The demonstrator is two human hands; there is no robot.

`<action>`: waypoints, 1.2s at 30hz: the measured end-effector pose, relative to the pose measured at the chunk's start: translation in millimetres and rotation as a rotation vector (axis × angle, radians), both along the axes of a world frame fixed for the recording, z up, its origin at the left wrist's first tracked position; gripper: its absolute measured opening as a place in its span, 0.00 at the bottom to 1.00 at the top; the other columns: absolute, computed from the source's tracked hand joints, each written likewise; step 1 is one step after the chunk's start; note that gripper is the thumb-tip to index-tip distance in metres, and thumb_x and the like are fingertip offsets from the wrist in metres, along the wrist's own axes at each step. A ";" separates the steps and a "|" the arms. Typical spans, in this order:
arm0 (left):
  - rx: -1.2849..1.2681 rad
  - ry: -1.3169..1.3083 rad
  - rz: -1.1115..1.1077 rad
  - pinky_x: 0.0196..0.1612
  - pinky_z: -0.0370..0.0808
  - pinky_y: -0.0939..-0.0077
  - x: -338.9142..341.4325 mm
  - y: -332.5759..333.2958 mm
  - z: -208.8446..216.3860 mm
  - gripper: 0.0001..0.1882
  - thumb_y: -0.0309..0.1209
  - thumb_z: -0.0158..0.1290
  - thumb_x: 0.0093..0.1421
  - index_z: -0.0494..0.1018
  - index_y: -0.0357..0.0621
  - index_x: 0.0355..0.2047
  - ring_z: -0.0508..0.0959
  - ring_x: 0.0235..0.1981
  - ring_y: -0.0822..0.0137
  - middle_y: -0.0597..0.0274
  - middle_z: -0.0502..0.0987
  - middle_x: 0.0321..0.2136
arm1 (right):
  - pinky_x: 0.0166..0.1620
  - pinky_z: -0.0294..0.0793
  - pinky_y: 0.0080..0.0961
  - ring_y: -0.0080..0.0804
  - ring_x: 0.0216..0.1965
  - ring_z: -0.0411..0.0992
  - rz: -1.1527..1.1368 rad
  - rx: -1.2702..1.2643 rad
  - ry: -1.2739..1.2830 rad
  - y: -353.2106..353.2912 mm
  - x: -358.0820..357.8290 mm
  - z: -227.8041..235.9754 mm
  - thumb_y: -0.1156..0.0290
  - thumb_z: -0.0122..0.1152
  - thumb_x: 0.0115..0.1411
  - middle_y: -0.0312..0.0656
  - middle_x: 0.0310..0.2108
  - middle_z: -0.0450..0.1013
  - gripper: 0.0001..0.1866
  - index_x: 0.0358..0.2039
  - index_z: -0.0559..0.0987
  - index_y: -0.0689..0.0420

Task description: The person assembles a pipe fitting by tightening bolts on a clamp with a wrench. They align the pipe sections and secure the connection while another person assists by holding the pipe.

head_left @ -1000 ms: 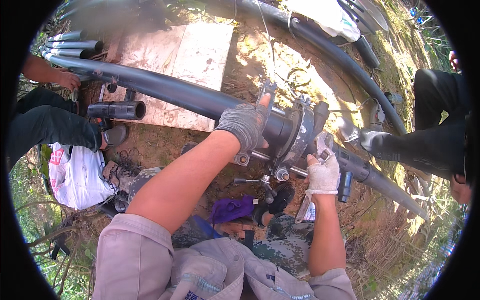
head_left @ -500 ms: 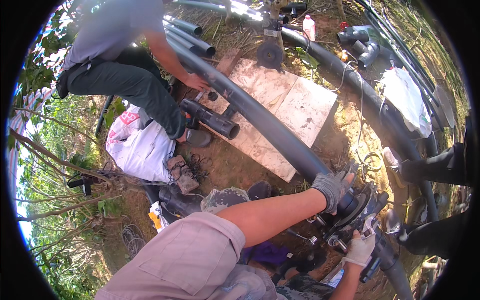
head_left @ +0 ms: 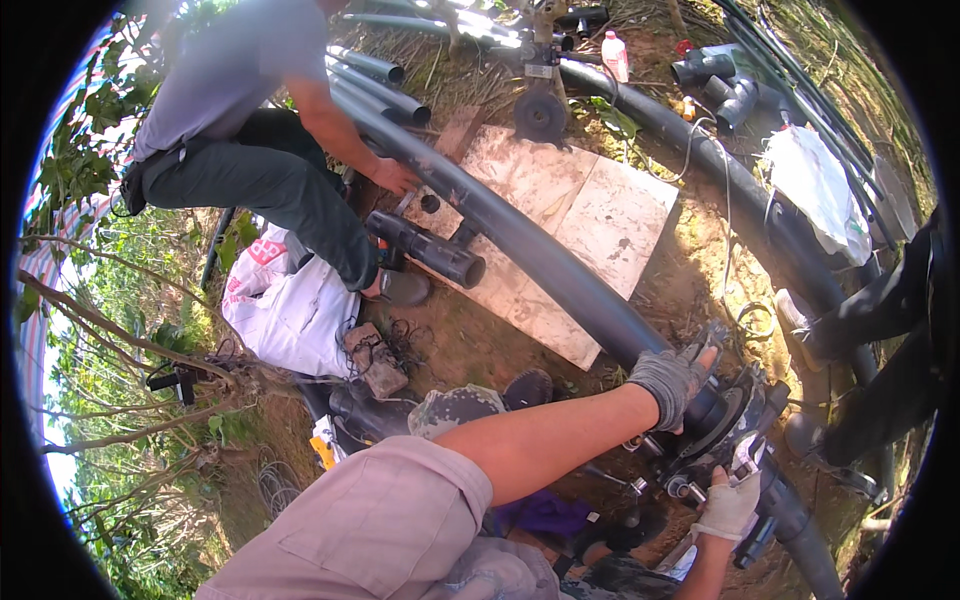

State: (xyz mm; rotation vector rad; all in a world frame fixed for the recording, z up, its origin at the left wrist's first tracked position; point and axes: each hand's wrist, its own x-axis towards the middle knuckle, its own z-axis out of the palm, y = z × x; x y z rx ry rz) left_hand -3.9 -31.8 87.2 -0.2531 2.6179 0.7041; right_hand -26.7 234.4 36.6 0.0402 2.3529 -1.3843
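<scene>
A long black pipe slants down across the view from upper left to lower right. My left hand, in a grey glove with bare fingertips, lies over the pipe with its fingers stretched across. Just beyond it, a dark clamp with a round collar sits around the pipe. Below the clamp, my right hand in a pale glove is closed around a shiny metal tool. The tool's exact kind is partly hidden by the fingers. Bolts with bright metal heads stick out beside that hand.
At upper left, a co-worker bends over with a hand at the pipe. A pale board lies beneath it, with a short black pipe fitting beside it. White sacks, more pipes and a bystander's dark-trousered legs surround the spot.
The view has shifted slightly. Both my hands keep their places at the pipe and clamp. The bystander's lower leg and shoe at right have moved a little.
</scene>
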 end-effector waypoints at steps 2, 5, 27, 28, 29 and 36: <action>0.023 -0.039 0.019 0.64 0.67 0.55 -2.2 0.7 0.6 0.71 0.43 0.77 0.39 0.40 0.42 0.75 0.69 0.65 0.47 0.45 0.58 0.70 | 0.40 0.79 0.24 0.27 0.38 0.77 -0.012 -0.014 -0.007 -0.2 2.3 3.9 0.84 0.61 0.56 0.42 0.44 0.78 0.25 0.56 0.72 0.65; 0.028 -0.049 0.026 0.64 0.68 0.55 -3.0 1.3 1.1 0.70 0.43 0.77 0.40 0.41 0.41 0.74 0.69 0.64 0.47 0.45 0.61 0.69 | 0.39 0.79 0.24 0.26 0.38 0.77 -0.021 -0.039 -0.005 -1.6 5.2 9.9 0.84 0.61 0.56 0.42 0.44 0.77 0.24 0.55 0.72 0.65; -0.010 -0.025 0.018 0.61 0.70 0.56 -0.8 2.7 2.0 0.66 0.43 0.74 0.45 0.42 0.39 0.74 0.73 0.59 0.48 0.44 0.73 0.58 | 0.37 0.76 0.24 0.27 0.35 0.76 0.099 0.049 0.192 -1.5 15.7 23.6 0.81 0.63 0.57 0.42 0.41 0.78 0.22 0.53 0.74 0.64; 0.003 -0.036 0.024 0.61 0.70 0.56 -0.4 3.0 2.9 0.66 0.43 0.74 0.44 0.43 0.39 0.74 0.73 0.59 0.48 0.45 0.73 0.58 | 0.43 0.76 0.26 0.29 0.39 0.76 0.058 0.064 0.147 -1.8 14.8 21.6 0.82 0.63 0.55 0.44 0.43 0.78 0.23 0.53 0.73 0.66; -0.001 -0.028 0.024 0.61 0.70 0.56 -2.1 2.5 3.7 0.65 0.43 0.74 0.44 0.43 0.39 0.74 0.73 0.59 0.48 0.45 0.73 0.58 | 0.48 0.76 0.28 0.31 0.43 0.77 0.048 0.092 0.026 -0.3 14.5 20.0 0.83 0.62 0.54 0.45 0.45 0.78 0.24 0.54 0.73 0.67; 0.032 -0.020 0.002 0.63 0.68 0.54 -0.7 2.7 6.6 0.66 0.41 0.74 0.45 0.40 0.41 0.74 0.70 0.63 0.44 0.42 0.69 0.61 | 0.42 0.76 0.26 0.27 0.37 0.75 0.089 -0.085 0.248 3.8 5.8 -6.0 0.80 0.66 0.52 0.39 0.40 0.77 0.24 0.52 0.75 0.64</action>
